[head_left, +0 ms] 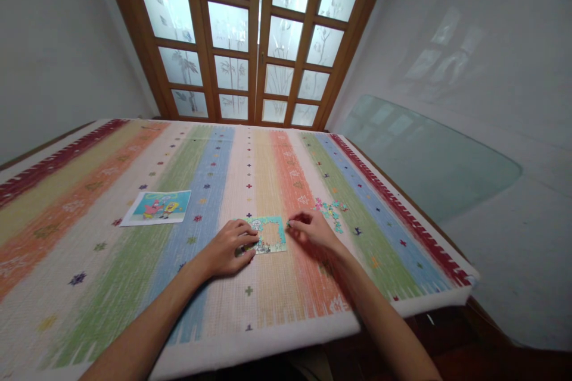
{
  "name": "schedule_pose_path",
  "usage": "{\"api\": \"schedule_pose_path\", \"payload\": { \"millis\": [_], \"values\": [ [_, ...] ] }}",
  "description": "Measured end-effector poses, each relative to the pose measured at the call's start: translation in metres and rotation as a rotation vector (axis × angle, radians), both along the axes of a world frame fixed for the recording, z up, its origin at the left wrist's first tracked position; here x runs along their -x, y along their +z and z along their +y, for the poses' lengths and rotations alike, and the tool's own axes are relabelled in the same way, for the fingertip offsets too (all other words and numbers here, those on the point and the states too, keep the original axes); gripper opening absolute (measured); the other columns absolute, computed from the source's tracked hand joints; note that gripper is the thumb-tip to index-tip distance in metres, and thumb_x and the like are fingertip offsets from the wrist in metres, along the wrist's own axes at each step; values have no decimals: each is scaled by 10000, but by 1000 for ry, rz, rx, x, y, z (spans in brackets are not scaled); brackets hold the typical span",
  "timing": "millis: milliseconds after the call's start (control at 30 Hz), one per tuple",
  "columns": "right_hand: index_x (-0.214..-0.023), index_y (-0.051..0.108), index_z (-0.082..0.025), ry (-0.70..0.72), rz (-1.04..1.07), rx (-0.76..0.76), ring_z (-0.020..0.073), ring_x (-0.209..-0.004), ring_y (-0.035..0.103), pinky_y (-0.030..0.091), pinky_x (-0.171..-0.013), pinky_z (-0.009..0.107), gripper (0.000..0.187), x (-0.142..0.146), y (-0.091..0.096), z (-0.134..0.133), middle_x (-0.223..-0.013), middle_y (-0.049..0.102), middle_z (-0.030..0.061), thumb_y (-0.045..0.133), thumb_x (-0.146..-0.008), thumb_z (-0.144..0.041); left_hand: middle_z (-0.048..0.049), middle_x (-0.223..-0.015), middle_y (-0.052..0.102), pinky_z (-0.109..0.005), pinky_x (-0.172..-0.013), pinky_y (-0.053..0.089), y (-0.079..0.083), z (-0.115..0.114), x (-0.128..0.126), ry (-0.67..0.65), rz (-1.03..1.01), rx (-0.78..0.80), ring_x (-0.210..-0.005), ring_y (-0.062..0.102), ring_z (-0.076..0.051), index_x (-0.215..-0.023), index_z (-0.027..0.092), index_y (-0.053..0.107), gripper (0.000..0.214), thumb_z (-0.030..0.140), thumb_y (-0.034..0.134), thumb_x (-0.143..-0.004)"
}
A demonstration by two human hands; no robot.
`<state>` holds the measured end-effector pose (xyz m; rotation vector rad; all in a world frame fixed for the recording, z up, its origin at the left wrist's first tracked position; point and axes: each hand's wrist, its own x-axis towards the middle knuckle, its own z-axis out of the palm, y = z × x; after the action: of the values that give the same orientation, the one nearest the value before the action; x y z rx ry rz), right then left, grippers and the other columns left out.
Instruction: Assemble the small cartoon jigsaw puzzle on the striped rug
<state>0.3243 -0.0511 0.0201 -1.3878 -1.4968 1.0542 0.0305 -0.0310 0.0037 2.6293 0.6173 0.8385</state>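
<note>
Your spread left hand point(233, 247) touches the jigsaw puzzle point(282, 237), visible border joined, middle unfilled; your right hand point(315, 230) pinches one piece point(288, 224) (loose pieces point(330, 211) beyond it).

The left hand point(232, 248) partly hides the puzzle point(282, 232); the top edge crops the doors point(253, 65).

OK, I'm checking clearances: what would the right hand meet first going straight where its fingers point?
The right hand would probably meet the unfinished puzzle at its right edge; fingertip height is unclear.
</note>
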Motion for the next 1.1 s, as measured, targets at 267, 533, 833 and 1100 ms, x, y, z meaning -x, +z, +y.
{"api": "schedule_pose_path", "payload": {
  "millis": [267, 533, 833, 1100],
  "values": [
    [-805, 726, -188, 47, -27, -9, 151, -643, 630, 494, -660, 284, 103, 38, 2, 4, -708, 713, 15, 689, -717, -148, -79, -1110, 731, -467, -964, 486, 0, 0, 0, -4, 5, -3, -1065, 621, -269, -1129, 220, 723, 233, 227, 617, -921],
    [-769, 716, -157, 111, -11, 96, 137, -566, 617, 470, -578, 250, 34, 64, -2, 1, -631, 699, 9, 684, -760, -150, -73, -1106, 728, -464, -962, 495, 1, -1, 0, 0, 15, -5, -1067, 614, -267, -1144, 229, 724, 245, 235, 619, -922],
    [-819, 784, -149, 79, -366, -85, 152, -664, 648, 454, -645, 246, 76, 74, -2, 1, -736, 765, 46, 709, -815, -133, -76, -1101, 735, -469, -974, 492, 2, -1, -1, -4, 19, -6, -1073, 611, -271, -1117, 224, 733, 230, 221, 622, -916],
    [-804, 783, -168, 62, -564, -172, 181, -799, 664, 460, -763, 278, 83, 77, 0, 0, -833, 770, 60, 725, -808, -109, -83, -1133, 712, -466, -981, 477, 5, -2, -1, -3, 59, -13, -1077, 608, -273, -1121, 224, 726, 227, 233, 598, -934]
  ]
}}
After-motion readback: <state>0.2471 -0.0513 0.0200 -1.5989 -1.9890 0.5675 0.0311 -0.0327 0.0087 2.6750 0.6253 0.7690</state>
